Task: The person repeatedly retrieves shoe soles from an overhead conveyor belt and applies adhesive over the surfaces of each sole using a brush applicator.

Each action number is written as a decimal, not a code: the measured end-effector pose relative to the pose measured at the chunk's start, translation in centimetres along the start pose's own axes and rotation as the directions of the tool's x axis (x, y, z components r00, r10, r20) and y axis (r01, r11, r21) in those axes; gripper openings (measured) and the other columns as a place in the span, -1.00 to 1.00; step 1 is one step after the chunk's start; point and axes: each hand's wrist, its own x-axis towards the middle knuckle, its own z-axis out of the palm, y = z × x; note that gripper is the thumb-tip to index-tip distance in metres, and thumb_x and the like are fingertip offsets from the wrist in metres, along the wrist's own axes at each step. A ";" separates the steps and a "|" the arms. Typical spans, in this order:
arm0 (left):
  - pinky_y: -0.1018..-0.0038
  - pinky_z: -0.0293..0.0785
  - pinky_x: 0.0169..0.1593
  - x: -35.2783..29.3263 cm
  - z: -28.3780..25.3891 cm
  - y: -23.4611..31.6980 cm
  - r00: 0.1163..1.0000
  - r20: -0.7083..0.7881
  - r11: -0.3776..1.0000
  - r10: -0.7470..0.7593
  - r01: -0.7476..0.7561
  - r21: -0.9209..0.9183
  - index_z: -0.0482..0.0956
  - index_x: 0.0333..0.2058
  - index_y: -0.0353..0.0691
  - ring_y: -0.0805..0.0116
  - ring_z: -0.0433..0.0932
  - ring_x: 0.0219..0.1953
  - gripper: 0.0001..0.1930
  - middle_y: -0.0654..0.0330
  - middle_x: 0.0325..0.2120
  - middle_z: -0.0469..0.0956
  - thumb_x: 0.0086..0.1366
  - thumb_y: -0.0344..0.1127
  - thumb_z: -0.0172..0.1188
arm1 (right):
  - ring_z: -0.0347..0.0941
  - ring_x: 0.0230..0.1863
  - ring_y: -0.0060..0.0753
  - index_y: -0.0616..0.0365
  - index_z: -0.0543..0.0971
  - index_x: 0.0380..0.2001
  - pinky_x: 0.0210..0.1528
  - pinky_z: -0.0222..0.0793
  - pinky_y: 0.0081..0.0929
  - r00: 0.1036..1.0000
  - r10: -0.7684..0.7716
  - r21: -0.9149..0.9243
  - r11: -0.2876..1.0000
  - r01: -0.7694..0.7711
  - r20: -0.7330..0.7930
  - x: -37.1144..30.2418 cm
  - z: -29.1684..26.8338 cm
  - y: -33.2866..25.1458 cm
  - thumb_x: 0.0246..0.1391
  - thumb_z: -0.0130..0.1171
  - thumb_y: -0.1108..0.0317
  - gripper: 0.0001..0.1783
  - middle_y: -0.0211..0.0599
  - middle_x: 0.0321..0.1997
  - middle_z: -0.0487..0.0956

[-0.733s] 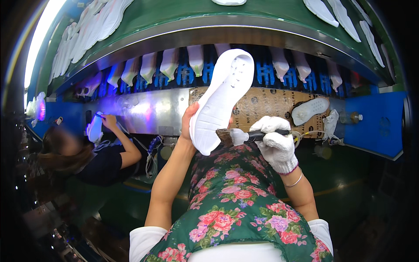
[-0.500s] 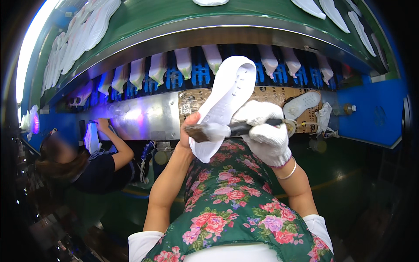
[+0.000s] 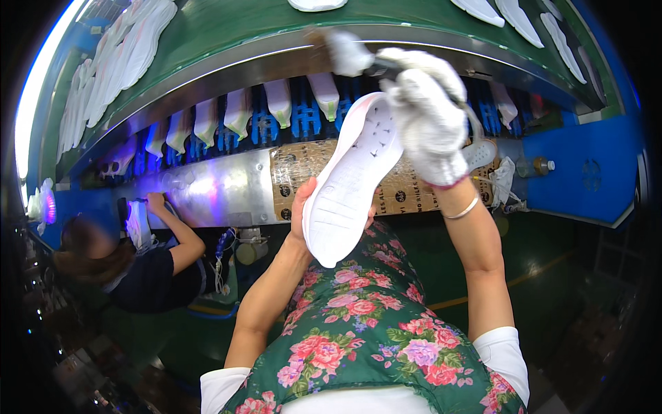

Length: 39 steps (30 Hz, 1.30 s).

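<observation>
My left hand is bare and grips a white shoe sole from behind, its inner face turned toward me and its toe end pointing up to the right. My right hand wears a white knit glove and holds a brush by its dark handle. The brush head is raised above the top end of the sole, blurred by motion and apart from it. A floral apron covers my front below both arms.
A green conveyor curves overhead with several white soles on it. Below it a row of soles hangs on blue holders. Another person in a dark top works at the left, a hand on a sole. A blue panel stands right.
My right hand has swept the brush from the lower part of the sole up past its top end. The sole has stayed in my left hand, held slightly lower.
</observation>
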 end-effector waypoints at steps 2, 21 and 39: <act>0.07 0.50 -0.13 0.2 0.3 0.2 1.000 -0.012 0.999 -0.001 0.000 -0.036 0.18 0.39 -0.33 -0.08 0.50 -0.11 -0.03 -0.18 0.15 0.37 0.27 0.39 -0.05 | 0.54 -0.27 -0.45 0.37 0.62 -0.07 -0.18 0.50 -0.55 0.994 -0.095 0.061 0.993 0.098 -0.049 0.3 -0.9 -1.7 0.17 0.26 0.47 -0.73 0.00 -0.07 0.66; 0.02 0.65 -0.08 -1.8 3.7 2.4 0.985 -0.068 0.954 0.156 -0.132 0.270 0.03 0.44 -0.29 -0.18 0.54 0.00 0.13 -0.30 0.20 0.31 0.18 0.53 0.01 | 0.25 -0.38 -0.53 0.20 0.56 -0.10 -0.30 0.25 -0.56 0.862 0.096 0.436 0.887 0.153 -0.497 -11.7 -6.3 -4.0 0.23 0.28 0.42 -0.80 -0.35 -0.18 0.52; -0.21 0.65 -0.06 -4.6 5.9 4.6 0.957 0.103 0.923 0.273 -0.290 0.252 -0.10 0.47 -0.22 -0.38 0.48 0.10 0.12 -0.36 0.30 0.14 0.23 0.44 0.15 | 0.27 -0.33 -0.50 0.24 0.49 -0.03 -0.28 0.27 -0.55 0.807 0.242 0.504 0.860 0.078 -0.539 -16.1 -6.8 -1.1 0.28 0.18 0.46 -0.77 -0.27 -0.09 0.49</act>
